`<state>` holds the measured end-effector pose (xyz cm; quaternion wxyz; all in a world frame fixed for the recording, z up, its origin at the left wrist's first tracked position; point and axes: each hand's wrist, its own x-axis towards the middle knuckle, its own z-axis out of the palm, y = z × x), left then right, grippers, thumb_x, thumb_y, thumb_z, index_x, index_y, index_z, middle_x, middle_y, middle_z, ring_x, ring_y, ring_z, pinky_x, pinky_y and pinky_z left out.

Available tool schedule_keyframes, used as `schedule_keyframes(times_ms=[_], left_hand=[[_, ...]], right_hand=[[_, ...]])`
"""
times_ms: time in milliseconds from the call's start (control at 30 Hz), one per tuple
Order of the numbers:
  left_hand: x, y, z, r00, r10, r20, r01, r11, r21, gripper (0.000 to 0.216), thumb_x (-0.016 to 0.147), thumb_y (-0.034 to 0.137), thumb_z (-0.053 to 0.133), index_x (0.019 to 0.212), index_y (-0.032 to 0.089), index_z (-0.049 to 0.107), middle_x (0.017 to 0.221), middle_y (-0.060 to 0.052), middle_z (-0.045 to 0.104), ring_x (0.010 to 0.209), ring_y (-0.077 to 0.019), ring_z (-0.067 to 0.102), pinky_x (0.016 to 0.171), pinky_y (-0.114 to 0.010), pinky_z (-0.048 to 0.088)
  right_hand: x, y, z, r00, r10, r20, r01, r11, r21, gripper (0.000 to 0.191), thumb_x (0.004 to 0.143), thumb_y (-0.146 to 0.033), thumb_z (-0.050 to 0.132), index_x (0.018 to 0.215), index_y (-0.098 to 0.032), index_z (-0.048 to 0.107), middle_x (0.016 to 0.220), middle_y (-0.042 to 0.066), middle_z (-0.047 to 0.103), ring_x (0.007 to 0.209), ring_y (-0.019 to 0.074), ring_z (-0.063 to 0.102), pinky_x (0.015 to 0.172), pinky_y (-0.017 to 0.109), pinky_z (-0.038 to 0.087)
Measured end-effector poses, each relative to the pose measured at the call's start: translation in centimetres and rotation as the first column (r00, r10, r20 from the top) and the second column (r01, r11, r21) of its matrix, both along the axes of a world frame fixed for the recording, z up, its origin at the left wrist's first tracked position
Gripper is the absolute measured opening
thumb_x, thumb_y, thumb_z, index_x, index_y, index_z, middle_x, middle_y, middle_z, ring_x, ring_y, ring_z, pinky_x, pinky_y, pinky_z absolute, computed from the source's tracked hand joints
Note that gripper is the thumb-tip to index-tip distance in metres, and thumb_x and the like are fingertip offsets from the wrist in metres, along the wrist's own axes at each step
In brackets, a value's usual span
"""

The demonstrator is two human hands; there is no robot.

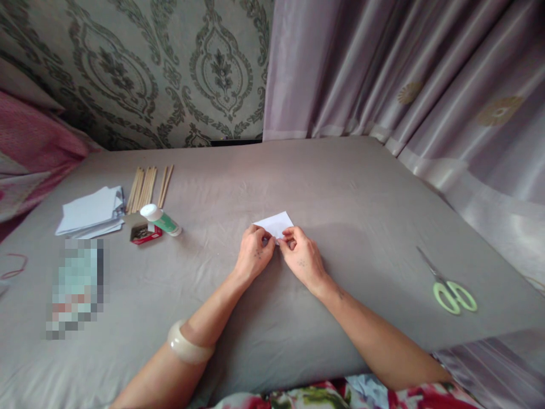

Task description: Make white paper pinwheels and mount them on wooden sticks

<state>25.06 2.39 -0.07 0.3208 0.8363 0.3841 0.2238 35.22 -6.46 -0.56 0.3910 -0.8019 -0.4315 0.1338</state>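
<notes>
White paper (279,223) sits mid-surface, well in from the far edge of the grey cloth-covered surface (208,187). Left hand (256,250) and right hand (303,257) both pinch its near edge, fingers narrow. Looks early: one sheet being worked, fold or roll unclear. Paper stack (89,211) toward left edge, unheld; scissors (455,296) idle near right edge. Patterned wallpaper (221,68) beyond far edge, lilac curtain (306,74) far right.

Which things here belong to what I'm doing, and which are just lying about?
Belonging:
paper, in left hand and right hand
perhaps paper stack, scissors, tube

Apparently just lying about:
sticks
red box
red cord
</notes>
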Motion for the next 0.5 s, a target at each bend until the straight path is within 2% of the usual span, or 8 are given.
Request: schedule_keyframes(times_ms=[333, 500], left_hand=[[0.02, -0.06, 0.22, 1.0, 0.005, -0.001, -0.005, 1.0, 0.003, 0.011, 0.079, 0.019, 0.056, 0.075, 0.014, 0.065, 0.085, -0.008, 0.061, 0.078, -0.0169, 0.058, 0.077, -0.031, 0.048], [-0.23, -0.21, 0.05, 1.0, -0.004, 0.005, 0.004, 0.999, 0.047, 0.008, 0.079, 0.017, 0.056, 0.078, 0.016, 0.063, 0.085, -0.007, 0.063, 0.077, -0.0167, 0.059, 0.076, -0.03, 0.048]], right_hand=[[0.24, 0.22, -0.35, 1.0, -0.01, -0.007, 0.01, 1.0, 0.014, 0.018, 0.082, -0.026, 0.058, 0.099, -0.021, 0.055, 0.084, 0.004, 0.072, 0.071, 0.0186, 0.067, 0.067, 0.029, 0.048], [0.35, 0.3, -0.49, 1.0, -0.021, -0.017, 0.021, 1.0, 0.023, 0.02, 0.081, -0.026, 0.058, 0.099, -0.021, 0.055, 0.083, 0.004, 0.072, 0.069, 0.0179, 0.067, 0.067, 0.029, 0.049]])
